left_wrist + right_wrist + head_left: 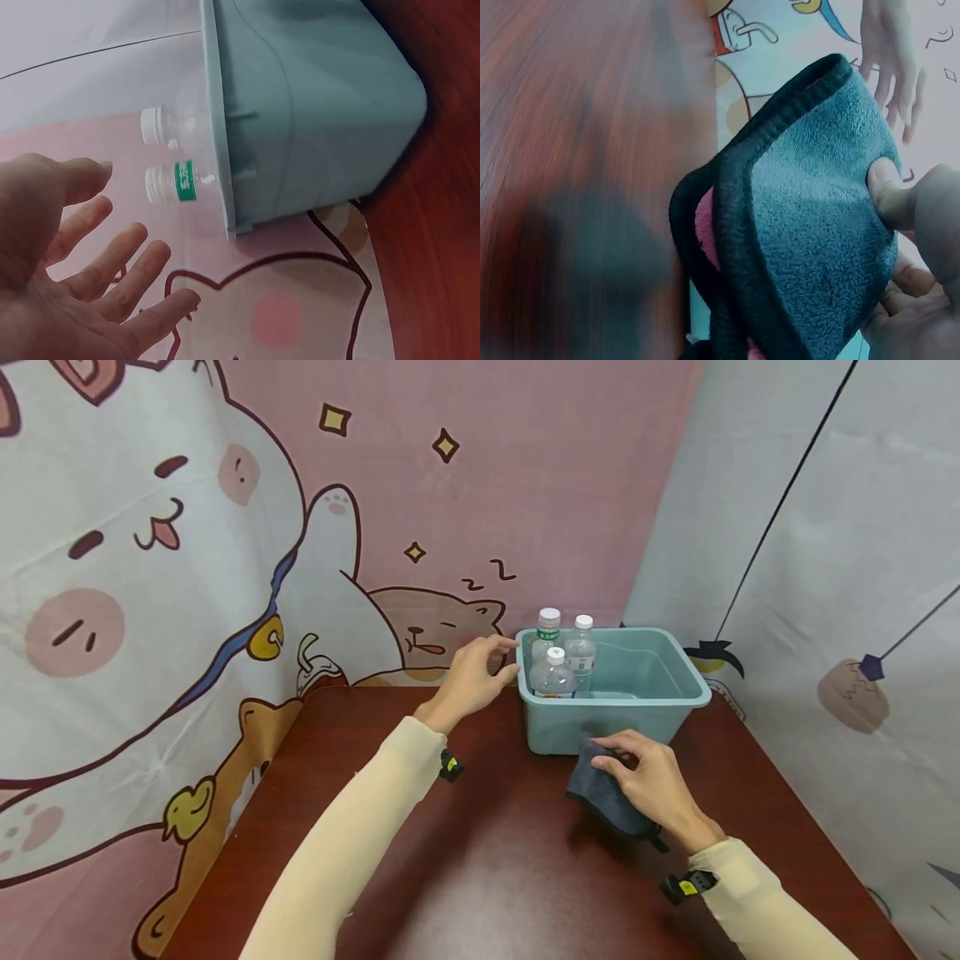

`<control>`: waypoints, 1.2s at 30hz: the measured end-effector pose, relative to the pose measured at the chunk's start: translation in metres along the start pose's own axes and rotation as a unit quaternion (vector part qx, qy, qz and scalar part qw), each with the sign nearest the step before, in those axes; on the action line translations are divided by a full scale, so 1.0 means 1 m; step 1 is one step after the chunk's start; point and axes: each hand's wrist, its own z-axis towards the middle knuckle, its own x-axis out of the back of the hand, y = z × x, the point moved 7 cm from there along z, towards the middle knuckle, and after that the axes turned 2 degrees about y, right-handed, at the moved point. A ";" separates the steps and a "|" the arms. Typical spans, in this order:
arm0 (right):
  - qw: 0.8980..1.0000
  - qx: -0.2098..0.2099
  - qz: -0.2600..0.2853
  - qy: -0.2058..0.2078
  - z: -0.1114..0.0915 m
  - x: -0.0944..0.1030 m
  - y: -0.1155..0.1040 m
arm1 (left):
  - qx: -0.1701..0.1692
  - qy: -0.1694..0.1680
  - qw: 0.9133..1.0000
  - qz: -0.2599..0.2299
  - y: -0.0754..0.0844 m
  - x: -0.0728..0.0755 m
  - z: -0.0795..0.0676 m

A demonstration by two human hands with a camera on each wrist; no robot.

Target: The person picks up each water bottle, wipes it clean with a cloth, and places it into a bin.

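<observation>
My right hand (652, 781) pinches a folded cloth (603, 789) between thumb and fingers, just in front of the bin. In the right wrist view the cloth (817, 210) is grey and fuzzy with a black edge, and a pink inner side shows at the fold. It hangs above the table. My left hand (474, 677) is held at the bin's left rim with its fingers spread and nothing in them. The blue-green plastic bin (607, 727) stands at the back of the table. Several clear bottles with white caps, one a green-labelled bottle (548, 631), stand upright in its left part.
The dark red-brown table (480, 877) runs up to a cloth backdrop (525, 485) printed with cartoon animals. On the right, a pale curtain (825, 568) borders the table's edge. Each wrist wears a black strap (688, 887) with a yellow mark.
</observation>
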 end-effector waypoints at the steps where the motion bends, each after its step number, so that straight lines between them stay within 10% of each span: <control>1: 1.000 -0.005 -0.009 0.001 -0.001 0.002 0.002 | 0.001 0.004 1.000 -0.001 -0.003 0.004 -0.004; 12: 0.976 -0.112 -0.186 -0.004 -0.001 0.027 0.008 | -0.011 0.015 1.000 0.021 -0.028 0.041 -0.049; 36: 0.927 -0.265 -0.242 -0.106 -0.016 -0.007 0.083 | 0.067 -0.012 0.996 0.065 -0.108 0.057 -0.128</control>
